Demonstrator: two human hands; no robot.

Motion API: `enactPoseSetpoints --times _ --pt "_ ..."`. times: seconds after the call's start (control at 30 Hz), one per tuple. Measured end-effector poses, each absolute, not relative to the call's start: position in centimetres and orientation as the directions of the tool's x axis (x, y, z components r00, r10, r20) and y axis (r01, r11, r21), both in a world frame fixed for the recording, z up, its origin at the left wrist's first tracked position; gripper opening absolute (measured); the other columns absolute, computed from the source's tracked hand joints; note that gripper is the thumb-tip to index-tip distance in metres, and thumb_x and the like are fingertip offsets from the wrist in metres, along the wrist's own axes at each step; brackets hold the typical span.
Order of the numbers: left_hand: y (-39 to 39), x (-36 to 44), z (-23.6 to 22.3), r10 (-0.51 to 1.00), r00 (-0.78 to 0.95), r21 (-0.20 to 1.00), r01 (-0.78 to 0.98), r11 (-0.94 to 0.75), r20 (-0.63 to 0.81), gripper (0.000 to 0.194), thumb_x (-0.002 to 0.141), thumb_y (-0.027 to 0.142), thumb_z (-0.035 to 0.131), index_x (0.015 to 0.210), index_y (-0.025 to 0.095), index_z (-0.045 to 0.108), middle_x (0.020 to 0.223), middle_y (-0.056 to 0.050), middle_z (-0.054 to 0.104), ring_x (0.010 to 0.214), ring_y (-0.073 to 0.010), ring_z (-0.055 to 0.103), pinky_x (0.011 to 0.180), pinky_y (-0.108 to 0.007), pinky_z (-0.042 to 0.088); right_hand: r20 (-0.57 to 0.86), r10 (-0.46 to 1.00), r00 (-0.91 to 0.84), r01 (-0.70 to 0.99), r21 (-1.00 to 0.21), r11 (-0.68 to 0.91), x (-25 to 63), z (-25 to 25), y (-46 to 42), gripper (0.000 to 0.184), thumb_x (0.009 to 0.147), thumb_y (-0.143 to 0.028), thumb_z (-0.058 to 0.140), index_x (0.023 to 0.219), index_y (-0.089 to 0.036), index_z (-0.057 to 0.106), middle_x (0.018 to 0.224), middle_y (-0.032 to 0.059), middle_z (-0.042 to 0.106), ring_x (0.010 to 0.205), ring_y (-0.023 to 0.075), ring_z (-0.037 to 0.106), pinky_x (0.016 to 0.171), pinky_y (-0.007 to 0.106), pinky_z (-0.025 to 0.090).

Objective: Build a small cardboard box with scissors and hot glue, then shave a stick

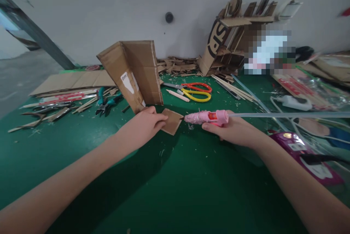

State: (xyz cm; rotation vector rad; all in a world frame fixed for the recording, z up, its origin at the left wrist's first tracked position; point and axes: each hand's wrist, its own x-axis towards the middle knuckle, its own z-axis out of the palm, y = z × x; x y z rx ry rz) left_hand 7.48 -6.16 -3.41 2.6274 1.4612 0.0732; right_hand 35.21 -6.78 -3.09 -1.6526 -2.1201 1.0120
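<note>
At the centre of the frame, a small cardboard piece [172,124] lies just beyond the fingertips of the left hand [149,121], whose thumb and forefinger are nearly closed on its left edge, the other fingers curled in. Pinching only that side presumably steadies the piece while leaving its right side free and the skin away from the hot tip. Whether the piece rests flat on the green worktop [175,194] or is slightly raised, I cannot tell.

The right hand [237,130], right of centre, is wrapped around a pink hot glue gun [201,117], held level and pointing left. Its dark nozzle is at the right corner of the piece, touching or almost so; the piece thus sits between the two hands. A translucent glue stick [290,115] runs from the gun's back to the right edge of the frame, likely left long to feed it.

Just above the left hand, a folded cardboard panel [142,69] stands upright, its bend probably keeping it standing. Red-and-yellow-handled scissors [191,92] lie above the gun, within easy reach.
</note>
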Motion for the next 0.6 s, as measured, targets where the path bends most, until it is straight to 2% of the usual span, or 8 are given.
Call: enactPoseSetpoints --times 0.2,0.43,0.6 --pt "-6.1 7.5 -3.2 0.839 0.544 0.135 0.833 -0.537 -0.021 0.036 0.096 0.030 0.036 0.115 0.022 0.066 0.092 -0.008 0.059 0.077 -0.0176 0.059 0.064 -0.027 0.043 -0.233 0.946 -0.226 0.791 -0.611 0.038 35.2 -3.6 -6.6 0.046 0.080 -0.067 0.049 0.087 -0.028 0.071 0.044 -0.0025 0.046 0.044 0.0145 0.044 0.041 0.027 0.031" --pt "-6.2 7.6 -3.1 0.855 0.518 0.141 0.849 -0.510 -0.024 0.037 0.097 0.032 0.035 0.116 0.023 0.065 0.094 -0.008 0.057 0.073 -0.0161 0.057 0.062 -0.027 0.043 -0.173 0.951 -0.255 0.763 -0.640 0.088 35.0 -3.5 -6.8 0.042 0.081 -0.065 0.052 0.097 -0.031 0.071 0.046 -0.0023 0.047 0.045 0.0147 0.043 0.043 0.027 0.032" --pt "-6.0 7.5 -3.3 0.844 0.536 0.130 0.838 -0.531 -0.009 0.036 0.097 0.032 0.035 0.116 0.024 0.064 0.092 -0.008 0.056 0.074 -0.0165 0.057 0.062 -0.027 0.042 -0.237 0.917 -0.322 0.765 -0.635 0.104 35.0 -2.7 -7.0 0.044 0.082 -0.063 0.051 0.102 -0.029 0.071 0.055 -0.0026 0.053 0.044 0.0115 0.041 0.041 0.025 0.030"
